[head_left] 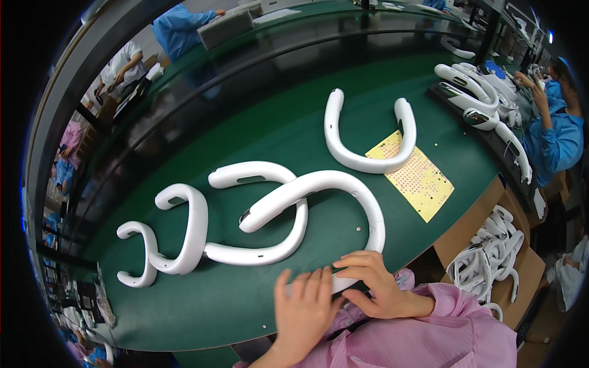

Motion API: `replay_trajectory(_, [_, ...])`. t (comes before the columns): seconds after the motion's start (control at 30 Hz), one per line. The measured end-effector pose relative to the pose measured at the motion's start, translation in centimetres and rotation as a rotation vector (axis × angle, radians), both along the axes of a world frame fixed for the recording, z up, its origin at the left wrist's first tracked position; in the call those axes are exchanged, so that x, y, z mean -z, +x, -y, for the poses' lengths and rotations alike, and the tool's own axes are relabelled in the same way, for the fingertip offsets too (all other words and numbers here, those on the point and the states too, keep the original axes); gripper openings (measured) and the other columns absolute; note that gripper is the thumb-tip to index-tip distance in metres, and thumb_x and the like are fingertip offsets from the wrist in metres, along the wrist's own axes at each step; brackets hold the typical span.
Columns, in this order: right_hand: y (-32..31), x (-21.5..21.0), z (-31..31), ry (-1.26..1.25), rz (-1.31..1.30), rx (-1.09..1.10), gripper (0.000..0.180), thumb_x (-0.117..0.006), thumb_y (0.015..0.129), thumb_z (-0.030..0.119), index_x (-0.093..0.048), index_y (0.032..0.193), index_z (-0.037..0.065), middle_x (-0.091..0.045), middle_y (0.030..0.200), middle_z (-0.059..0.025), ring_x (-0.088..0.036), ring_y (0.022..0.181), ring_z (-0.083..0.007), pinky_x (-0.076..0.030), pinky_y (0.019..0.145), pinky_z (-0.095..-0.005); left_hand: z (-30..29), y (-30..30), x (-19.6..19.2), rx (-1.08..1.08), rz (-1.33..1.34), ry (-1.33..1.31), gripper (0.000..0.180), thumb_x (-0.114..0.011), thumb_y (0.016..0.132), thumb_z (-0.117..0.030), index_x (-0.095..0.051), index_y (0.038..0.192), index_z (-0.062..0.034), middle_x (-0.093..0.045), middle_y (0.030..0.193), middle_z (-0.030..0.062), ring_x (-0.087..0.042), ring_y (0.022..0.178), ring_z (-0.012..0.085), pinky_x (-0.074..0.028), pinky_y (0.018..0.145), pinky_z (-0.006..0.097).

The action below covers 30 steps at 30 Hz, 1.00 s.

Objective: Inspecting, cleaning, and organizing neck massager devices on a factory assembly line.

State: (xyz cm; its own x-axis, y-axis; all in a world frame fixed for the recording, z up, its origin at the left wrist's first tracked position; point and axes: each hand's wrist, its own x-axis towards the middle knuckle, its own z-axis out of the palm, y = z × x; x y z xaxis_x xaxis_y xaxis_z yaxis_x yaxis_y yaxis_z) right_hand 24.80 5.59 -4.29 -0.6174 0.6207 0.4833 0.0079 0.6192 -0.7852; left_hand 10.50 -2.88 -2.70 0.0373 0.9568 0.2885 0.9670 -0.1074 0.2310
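Note:
A white U-shaped neck fan [373, 211] lies at the near edge of the green table, its curve reaching away from me. My right hand [383, 289] is closed around its near arm, thumb below and fingers on top. My left hand [307, 313] lies over the end of that same arm with the fingers bent across it, hiding the tip. The fan's other arm rests over a second neck fan [297, 230]. Two more neck fans, a larger one [196, 230] and a farther-left one [149, 251], stand in line to the left.
Another neck fan [336, 138] overlaps a yellow sticker sheet [423, 184] farther back. Several neck fans lie on a dark conveyor [491, 144] at right, where a person in blue [555, 141] works. A cardboard box [527, 270] of white parts stands by my right side.

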Motion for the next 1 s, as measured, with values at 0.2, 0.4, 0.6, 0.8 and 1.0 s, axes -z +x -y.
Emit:
replay_trajectory(0.2, [3.4, 1.0, -4.4, -0.095, -0.279, 0.343, 0.036, -0.045, 0.08, -0.007, -0.049, 0.116, 0.0, -0.048, 0.122, -0.0157, -0.045, 0.115, -0.0257, -0.032, 0.1, -0.0373, -1.3, 0.3, -0.1, 0.114, 0.013, 0.116, 0.051, -0.07, 0.071, -0.035, -0.056, 0.107, -0.001, -0.059, 0.084, 0.0072, -0.057, 0.074, 0.0199, -0.045, 0.072, 0.03])
replay_trajectory(0.4, [2.3, -0.9, -8.4, -0.364, -0.261, -0.04, 0.077, -0.063, 0.083, 0.025, -0.017, 0.141, 0.001, -0.03, 0.141, -0.0177, -0.026, 0.133, -0.028, -0.018, 0.109, -0.0405, 0.7, -4.4, -5.8, -0.036, 1.29, 0.362, 0.075, -0.064, 0.077, -0.055, -0.048, 0.109, 0.0115, -0.063, 0.08, 0.0146, -0.062, 0.071, 0.0214, -0.051, 0.061, 0.032])
replay_trajectory(0.6, [-1.3, -1.2, -8.1, -0.605, -0.33, -0.413, 0.091, -0.065, 0.079, 0.047, -0.016, 0.14, 0.0, -0.033, 0.138, -0.0194, -0.038, 0.126, -0.0274, -0.032, 0.103, -0.0405, -0.2, -5.0, -3.5, 0.309, 2.011, 0.359, 0.054, -0.035, 0.093, -0.045, -0.047, 0.113, 0.0037, -0.053, 0.071, 0.0122, -0.047, 0.06, 0.0186, -0.033, 0.056, 0.032])
replay_trajectory(0.8, [-1.0, -1.5, -7.2, -0.996, -0.374, -0.446, 0.074, -0.06, 0.079, 0.024, -0.023, 0.136, -0.003, -0.055, 0.082, -0.0104, -0.057, 0.058, -0.0167, -0.049, 0.054, -0.0291, -0.4, -4.0, -3.4, 0.337, 2.066, 0.208, 0.052, -0.028, 0.094, -0.037, -0.044, 0.118, 0.0059, -0.054, 0.076, 0.0149, -0.054, 0.058, 0.0237, -0.044, 0.06, 0.038])
replay_trajectory(1.0, [-0.4, -1.3, -6.1, -1.104, -0.355, -0.406, 0.071, -0.058, 0.077, 0.022, -0.025, 0.134, -0.004, -0.053, 0.077, -0.0102, -0.055, 0.053, -0.0161, -0.047, 0.048, -0.0278, -0.2, -3.8, -2.0, 0.346, 2.197, 0.182, 0.052, -0.03, 0.093, -0.038, -0.042, 0.118, 0.0058, -0.053, 0.078, 0.0148, -0.056, 0.059, 0.0265, -0.053, 0.06, 0.043])
